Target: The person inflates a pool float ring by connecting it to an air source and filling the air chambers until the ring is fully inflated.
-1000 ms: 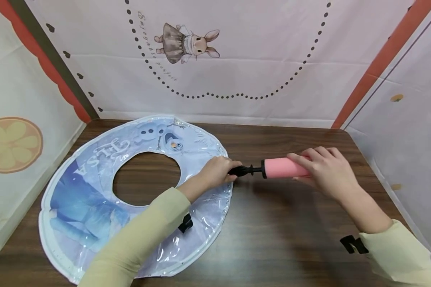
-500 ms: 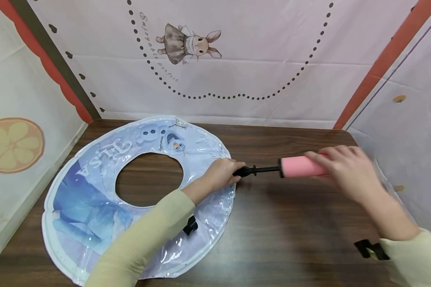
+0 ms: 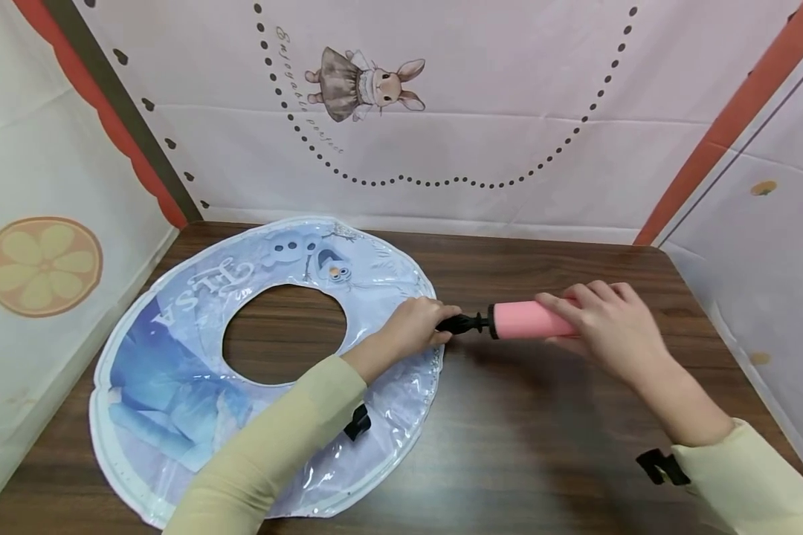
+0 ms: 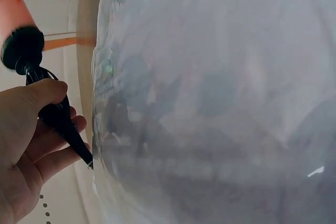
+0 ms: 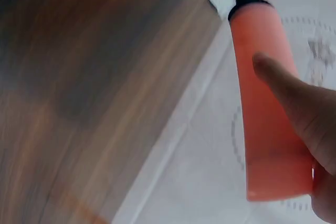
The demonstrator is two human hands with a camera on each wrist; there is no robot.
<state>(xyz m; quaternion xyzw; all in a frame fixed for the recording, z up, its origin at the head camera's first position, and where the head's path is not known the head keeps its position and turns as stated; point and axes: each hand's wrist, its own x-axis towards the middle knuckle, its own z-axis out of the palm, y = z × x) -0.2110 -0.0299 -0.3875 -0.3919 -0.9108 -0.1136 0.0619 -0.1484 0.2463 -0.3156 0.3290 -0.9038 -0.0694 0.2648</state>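
Observation:
A pink hand pump (image 3: 531, 319) with a black nozzle end (image 4: 65, 124) lies level above the table's middle. My right hand (image 3: 609, 327) grips its pink barrel from the right; in the right wrist view the thumb lies along the barrel (image 5: 268, 124). With my left hand (image 3: 411, 327) I hold the black nozzle end between thumb and fingers. The nozzle's tip meets the outer edge of a blue-and-white swim ring (image 3: 167, 371), seen close up in the left wrist view. Whether the tip sits inside a valve I cannot tell. Printed figures cover the ring, which looks partly filled and wrinkled.
The ring lies flat on a dark wood-grain table (image 3: 508, 461), covering its left side. A printed white cloth (image 3: 495, 89) hangs behind the table, and similar cloth walls stand at left and right. Black straps (image 3: 662, 467) hang by both sleeves.
My right hand drew the barrel out to the right, baring the black rod, then pushed it back left against the nozzle end. My left hand keeps its hold at the ring's edge.

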